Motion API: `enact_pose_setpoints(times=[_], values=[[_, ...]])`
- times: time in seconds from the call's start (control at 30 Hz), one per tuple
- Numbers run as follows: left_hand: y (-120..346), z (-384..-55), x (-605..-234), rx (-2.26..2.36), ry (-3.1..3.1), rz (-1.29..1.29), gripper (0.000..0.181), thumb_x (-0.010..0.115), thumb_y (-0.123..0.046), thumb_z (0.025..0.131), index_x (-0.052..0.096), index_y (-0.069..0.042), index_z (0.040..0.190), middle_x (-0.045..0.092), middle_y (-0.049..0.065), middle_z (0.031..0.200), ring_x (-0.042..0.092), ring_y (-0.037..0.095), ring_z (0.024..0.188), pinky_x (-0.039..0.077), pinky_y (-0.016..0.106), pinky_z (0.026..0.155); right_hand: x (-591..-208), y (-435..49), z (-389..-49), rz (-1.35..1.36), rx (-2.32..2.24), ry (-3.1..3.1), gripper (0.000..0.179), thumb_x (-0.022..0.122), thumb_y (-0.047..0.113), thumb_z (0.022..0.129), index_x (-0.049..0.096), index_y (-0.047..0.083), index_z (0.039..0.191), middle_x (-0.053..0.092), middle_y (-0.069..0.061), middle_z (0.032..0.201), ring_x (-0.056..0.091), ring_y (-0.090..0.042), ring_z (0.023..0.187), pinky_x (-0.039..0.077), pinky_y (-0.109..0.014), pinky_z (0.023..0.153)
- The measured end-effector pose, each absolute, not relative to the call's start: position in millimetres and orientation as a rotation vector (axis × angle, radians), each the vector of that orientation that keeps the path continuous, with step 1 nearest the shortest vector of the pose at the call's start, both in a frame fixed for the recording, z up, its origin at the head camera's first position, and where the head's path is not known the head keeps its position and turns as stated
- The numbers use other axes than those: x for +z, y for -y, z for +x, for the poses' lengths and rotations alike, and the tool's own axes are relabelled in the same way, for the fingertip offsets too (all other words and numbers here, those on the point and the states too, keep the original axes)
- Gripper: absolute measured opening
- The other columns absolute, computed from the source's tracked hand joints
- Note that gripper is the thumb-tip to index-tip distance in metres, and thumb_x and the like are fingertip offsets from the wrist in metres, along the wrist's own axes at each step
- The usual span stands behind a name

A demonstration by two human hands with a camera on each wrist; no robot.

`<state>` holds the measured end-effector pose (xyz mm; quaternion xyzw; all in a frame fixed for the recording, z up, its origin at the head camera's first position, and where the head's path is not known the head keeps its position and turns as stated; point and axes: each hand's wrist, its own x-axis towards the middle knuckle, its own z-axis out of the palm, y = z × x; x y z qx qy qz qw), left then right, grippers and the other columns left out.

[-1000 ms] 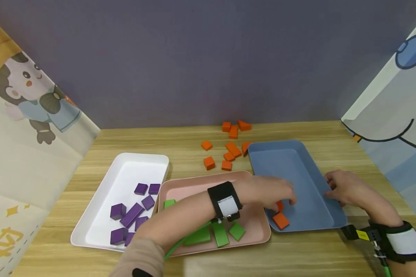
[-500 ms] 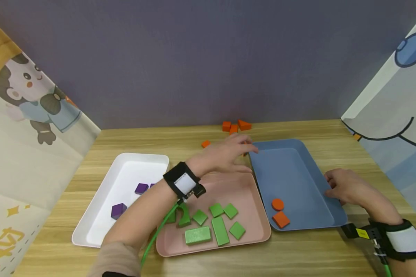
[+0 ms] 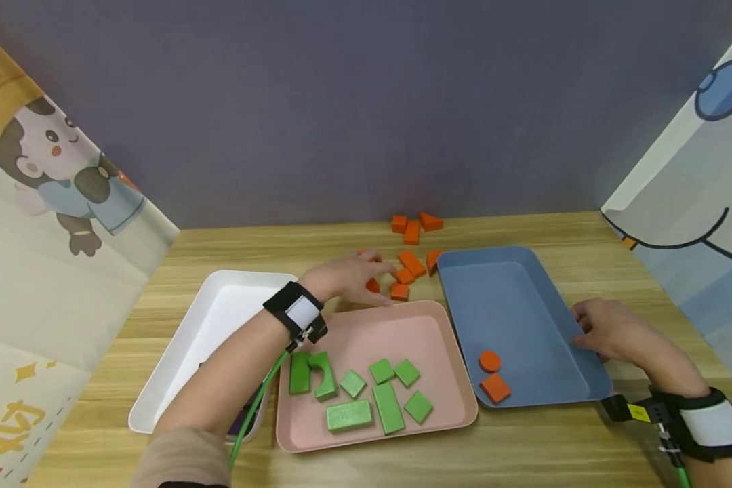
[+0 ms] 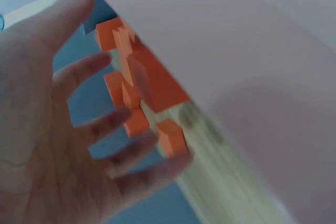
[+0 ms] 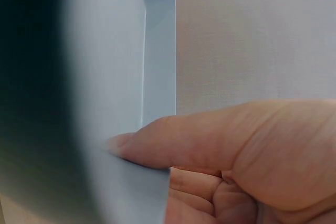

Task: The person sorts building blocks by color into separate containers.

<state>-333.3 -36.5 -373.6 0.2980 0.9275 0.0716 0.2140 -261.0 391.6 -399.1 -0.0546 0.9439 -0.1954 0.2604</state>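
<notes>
My left hand (image 3: pixel 346 278) hovers over the loose orange blocks behind the pink tray, its fingers spread. Under the fingers an orange block (image 3: pixel 373 285) peeks out; more orange blocks (image 3: pixel 411 263) lie just to the right. The left wrist view shows the fingers apart, with an orange block (image 4: pixel 172 137) near the little fingertip and nothing in the palm. At the right, my right hand (image 3: pixel 613 331) grips the side wall of the blue tray (image 3: pixel 506 312), thumb inside and other fingers outside. An orange disc (image 3: pixel 489 361) and an orange block (image 3: pixel 495 388) lie in this tray's front left corner.
The pink tray (image 3: pixel 402 325) with several green blocks stands between the blue tray and a white tray (image 3: pixel 219 298). My left forearm covers much of the white tray and its purple blocks. A dark upright panel (image 3: pixel 366 122) bounds the table's back edge.
My left hand has left the orange disc in the blue tray and moved left and back, over the loose orange blocks. The right hand has kept its hold on the tray wall.
</notes>
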Motion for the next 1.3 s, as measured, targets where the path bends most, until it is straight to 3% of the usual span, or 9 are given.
enact_pose_setpoints(times=[0.13,0.4,0.7,0.97,1.17,1.3], values=[[34.8,-336.7,-379.2,0.227,-2.529,0.893,0.045,0.058,-0.047,0.097,0.053,-0.029,0.138,0.045,0.007,0.136,0.055,0.023,0.114,0.047,0.042,0.101,-400.5,-392.5,-261.8,-0.14,-0.526,-2.555,0.025,0.07,0.005,0.085,0.059,-0.01,0.103,0.066,-0.025,0.095,0.066,-0.023,0.077,0.057,-0.036,0.058],[34.9,-340.4,-389.7,0.119,-2.571,1.009,0.018,0.067,-0.01,0.093,0.068,-0.013,0.11,0.058,0.005,0.105,0.053,0.018,0.095,0.047,0.031,0.087,-400.3,-391.5,-262.4,-0.131,-0.519,-2.547,0.027,0.07,0.004,0.085,0.059,-0.011,0.104,0.066,-0.026,0.096,0.066,-0.023,0.077,0.057,-0.036,0.058],[30.6,-340.9,-387.4,0.168,-2.637,1.014,0.017,0.063,-0.002,0.091,0.07,-0.009,0.105,0.062,0.005,0.105,0.057,0.018,0.098,0.05,0.029,0.088,-401.0,-392.0,-262.7,-0.126,-0.516,-2.557,0.027,0.07,0.005,0.085,0.059,-0.011,0.104,0.066,-0.025,0.094,0.066,-0.022,0.076,0.057,-0.036,0.057],[-3.7,-332.0,-369.7,0.268,-2.671,1.09,0.032,0.05,0.003,0.097,0.07,-0.012,0.118,0.062,0.007,0.121,0.059,0.02,0.112,0.051,0.03,0.095,-400.4,-392.8,-263.0,-0.12,-0.517,-2.552,0.027,0.069,0.005,0.086,0.059,-0.012,0.105,0.066,-0.026,0.094,0.066,-0.023,0.077,0.058,-0.036,0.058],[-37.5,-321.4,-366.3,0.261,-2.7,1.381,0.021,0.063,-0.009,0.096,0.07,-0.011,0.116,0.061,0.004,0.111,0.059,0.016,0.104,0.05,0.025,0.092,-399.5,-391.7,-263.2,-0.126,-0.512,-2.547,0.027,0.07,0.005,0.086,0.059,-0.011,0.104,0.067,-0.024,0.094,0.067,-0.022,0.076,0.057,-0.036,0.058],[-62.3,-310.5,-362.0,0.191,-2.655,1.483,0.024,0.059,-0.006,0.097,0.07,-0.014,0.117,0.061,0.001,0.112,0.056,0.013,0.105,0.047,0.02,0.091,-398.9,-391.6,-262.5,-0.13,-0.528,-2.543,0.024,0.069,0.005,0.086,0.059,-0.01,0.103,0.067,-0.022,0.092,0.066,-0.022,0.075,0.057,-0.036,0.058]])
